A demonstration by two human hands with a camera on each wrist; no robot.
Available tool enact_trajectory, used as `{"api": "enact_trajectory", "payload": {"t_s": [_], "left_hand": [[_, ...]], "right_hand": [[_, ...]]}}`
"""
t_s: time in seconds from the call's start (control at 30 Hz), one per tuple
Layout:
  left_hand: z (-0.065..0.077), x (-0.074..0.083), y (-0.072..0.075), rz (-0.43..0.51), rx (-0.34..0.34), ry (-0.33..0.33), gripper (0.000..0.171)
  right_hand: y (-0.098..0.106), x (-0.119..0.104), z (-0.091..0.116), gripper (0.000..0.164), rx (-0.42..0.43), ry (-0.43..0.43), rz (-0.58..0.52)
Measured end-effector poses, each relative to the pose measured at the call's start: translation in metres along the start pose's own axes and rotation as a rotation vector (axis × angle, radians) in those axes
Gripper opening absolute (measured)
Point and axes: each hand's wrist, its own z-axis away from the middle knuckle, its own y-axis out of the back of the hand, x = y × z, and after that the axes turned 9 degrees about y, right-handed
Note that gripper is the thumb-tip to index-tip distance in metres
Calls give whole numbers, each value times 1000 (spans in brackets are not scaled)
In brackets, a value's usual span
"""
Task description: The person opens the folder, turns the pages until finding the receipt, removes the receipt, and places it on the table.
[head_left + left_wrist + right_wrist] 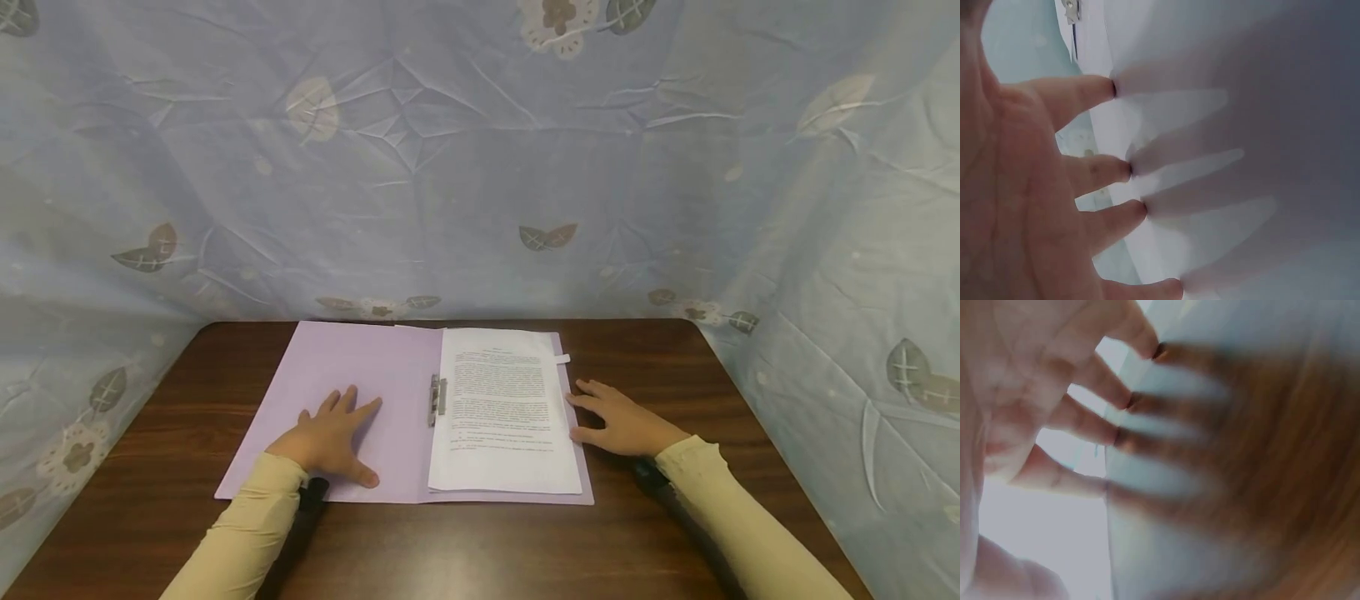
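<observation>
Folder lies open on wooden table.

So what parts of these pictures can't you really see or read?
- The printed words on the paper stack: too small to read in the head view.
- The metal clip on the purple folder: too small to show how it fastens.
- The table in the right wrist view: blurred, and the right hand fills much of that view.
- The folder under the left hand: covered by the palm.
</observation>
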Motion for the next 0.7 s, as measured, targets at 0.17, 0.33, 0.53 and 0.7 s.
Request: {"api": "enact_trajectory", "payload": {"t_s": [0.17, 0.33, 0.53, 0.7], "left_hand": [[-4, -5, -1, 14, -34, -4, 124], [-5, -6, -2, 29, -29, -19, 122], [-5, -4, -6, 27, -18, -19, 123], [-4, 6, -11, 24, -7, -1, 124]], "right_hand": [[-3, -8, -6, 71, 61, -53, -11], [-5, -12, -11, 72, 66, -87, 13], [-5, -11, -14, 72, 37, -99, 36], [-2, -4, -14, 72, 23, -94, 72]]}}
